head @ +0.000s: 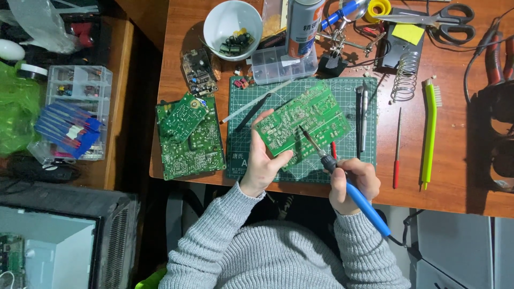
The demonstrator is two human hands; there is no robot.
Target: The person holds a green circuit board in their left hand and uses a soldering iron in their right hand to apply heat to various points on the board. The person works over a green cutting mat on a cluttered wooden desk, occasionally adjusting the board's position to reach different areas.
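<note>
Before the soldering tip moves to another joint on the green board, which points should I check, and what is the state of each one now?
1. Left hand grips the green circuit board at its edge: ok.
2. Right hand holds the blue-handled soldering iron by the handle, away from the metal: ok.
3. Tip rests on the board: ok; which joint, cannot tell.
4. Left fingers apart from the tip: ok.
5. Board lies over the green cutting mat: ok.
6. Iron's cord free behind the hand: cannot tell.
</note>
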